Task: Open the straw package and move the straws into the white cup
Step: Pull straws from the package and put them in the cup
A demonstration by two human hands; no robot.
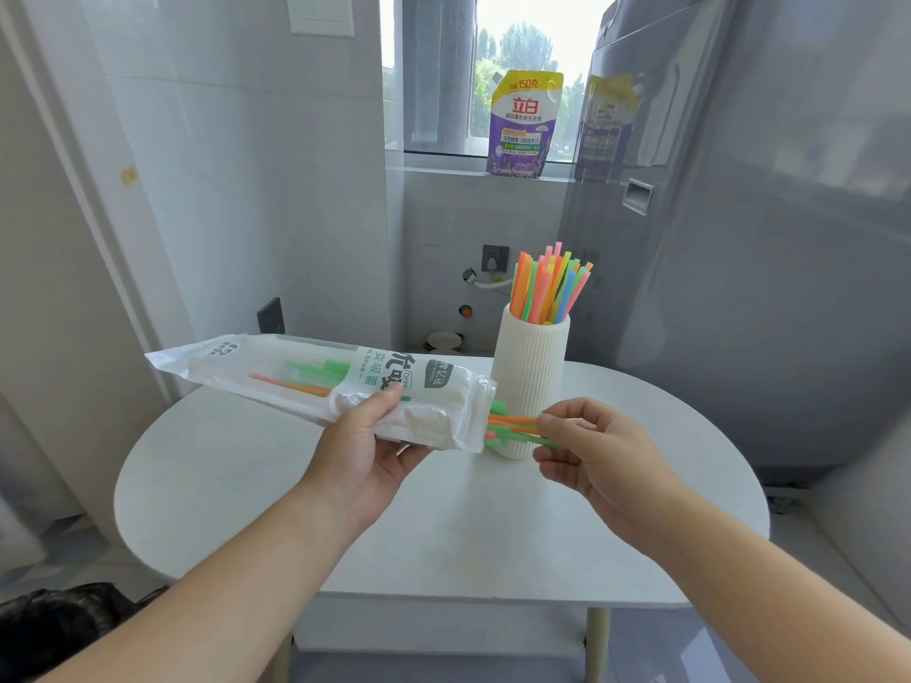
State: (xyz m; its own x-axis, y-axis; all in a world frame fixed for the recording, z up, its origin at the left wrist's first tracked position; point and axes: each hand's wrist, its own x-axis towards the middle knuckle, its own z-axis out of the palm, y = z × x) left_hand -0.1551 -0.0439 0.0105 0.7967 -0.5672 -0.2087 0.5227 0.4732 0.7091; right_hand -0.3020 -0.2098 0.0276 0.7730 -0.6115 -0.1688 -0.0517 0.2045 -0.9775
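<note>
Left hand: my left hand (367, 436) holds the straw package (320, 382) up off the worktop (296, 510), palm under it and thumb on top, gripping near the open end.
Right hand: my right hand (586, 446) is at the package mouth, fingers (557, 421) narrow and pinching the poking-out ends of a few orange and green straws (512, 426).
Package axis: it lies almost level across me, sealed end out at about ten o'clock and open mouth at about four.
Straws in the pack: only a handful show through the plastic. They lie along that same line, with their free ends pointing to three o'clock, straight into my right fingers.
White cup: the white cup (530, 382) stands upright on the worktop just behind the package mouth, at about eleven o'clock from my right fingers. Its mouth faces twelve.
Already in: a bright bundle of straws (552, 283) stands in the cup, fanning out above the rim.
Nearer hand: the right, by a good way. The left is busy with the pack.
Where I reckon we are: late on, with most straws in the cup and this looking like the last batch.
Coming move: I'd draw them out towards three o'clock along their own length, then turn them from lying to standing and lower them in from twelve.
Watch for: the cup is tall and crowded, so a knock at the rim could tip it or spill a straw.
Background: a purple detergent pouch (525, 125) sits on the sill at twelve o'clock.
</note>
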